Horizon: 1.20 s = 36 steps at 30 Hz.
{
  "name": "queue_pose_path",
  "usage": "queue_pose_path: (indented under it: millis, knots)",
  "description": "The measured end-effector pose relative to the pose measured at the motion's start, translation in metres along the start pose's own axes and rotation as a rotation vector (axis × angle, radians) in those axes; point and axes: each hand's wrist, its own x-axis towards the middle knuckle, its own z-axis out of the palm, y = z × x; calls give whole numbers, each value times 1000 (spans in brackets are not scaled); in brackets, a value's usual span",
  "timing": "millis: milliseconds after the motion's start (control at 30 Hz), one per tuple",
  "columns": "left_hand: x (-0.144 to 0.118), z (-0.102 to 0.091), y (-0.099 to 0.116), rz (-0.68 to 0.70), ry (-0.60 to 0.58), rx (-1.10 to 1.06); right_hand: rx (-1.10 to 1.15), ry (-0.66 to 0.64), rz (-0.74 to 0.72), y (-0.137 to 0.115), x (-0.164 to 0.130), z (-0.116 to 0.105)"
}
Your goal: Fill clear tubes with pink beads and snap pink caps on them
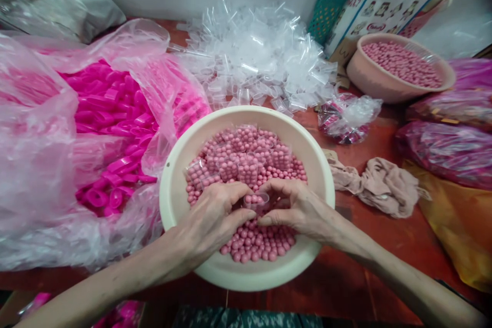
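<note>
A small clear plastic cup (257, 201) with pink balls in it is held upright between my two hands, low over a cream basin (321, 179). My left hand (221, 207) pinches it from the left with thumb and fingers. From the right, my right hand (294, 205) closes on the same cup, thumb in front and fingers behind. Loose pink balls (259, 243) lie in the basin under and around my hands. Several filled clear cups (248, 166) rest on the balls at the basin's far side.
Left of the basin, an opened plastic bag (46, 164) holds bright pink caps (111, 113). Behind stands a heap of clear plastic cups (253, 56). At right are another basin (378, 79) of pink pieces, a crumpled cloth (388, 187), a small plastic bundle (346, 118) and purple packages (449, 151).
</note>
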Motion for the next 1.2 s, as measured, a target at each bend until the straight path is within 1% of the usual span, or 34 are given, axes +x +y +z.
queue_pose_path:
  millis: [100, 167, 233, 300, 367, 500, 567, 633, 667, 733, 800, 833, 900, 1033, 1100, 1200]
  knots:
    - [-10, 4, -7, 93, 55, 109, -237, 94, -128, 1, -3, 3]
    - [-13, 5, -6, 149, 86, 135, -296, 115, -208, 4, -3, 5]
    - [-11, 6, 0, 161, 66, 144, -303, 116, -243, 7, -1, 5]
    - [-6, 5, 6, 160, 43, 148, -279, 97, -254, 7, 0, 3]
    - [-2, 4, 8, 188, 62, 139, -255, 104, -266, 4, -1, 0]
    - [-2, -3, 4, 248, 206, 128, -357, 260, -246, -3, -3, -7]
    - [-6, -9, 2, 264, 228, 165, -424, 292, -205, -3, -3, -11]
    - [-14, -16, 0, 284, 214, 235, -460, 307, -156, -3, -2, -16]
    - [-19, -19, -2, 289, 188, 282, -480, 331, -134, -2, -2, -17]
    - [-31, -26, -7, 319, 102, 383, -535, 369, -106, -2, -1, -20]
    - [-45, -31, -14, 386, 6, 480, -592, 386, -99, -2, 1, -22]
    - [-51, -32, -18, 434, -19, 521, -620, 388, -108, -2, 2, -22]
    - [-60, -34, -25, 483, -8, 584, -666, 378, -126, 0, 5, -22]
    - [-62, -35, -25, 458, 1, 585, -736, 373, -127, 6, 12, -20]
    - [-59, -36, -23, 452, -1, 571, -730, 379, -116, 7, 15, -20]
    - [-57, -36, -22, 457, 5, 535, -663, 386, -97, 5, 18, -21]
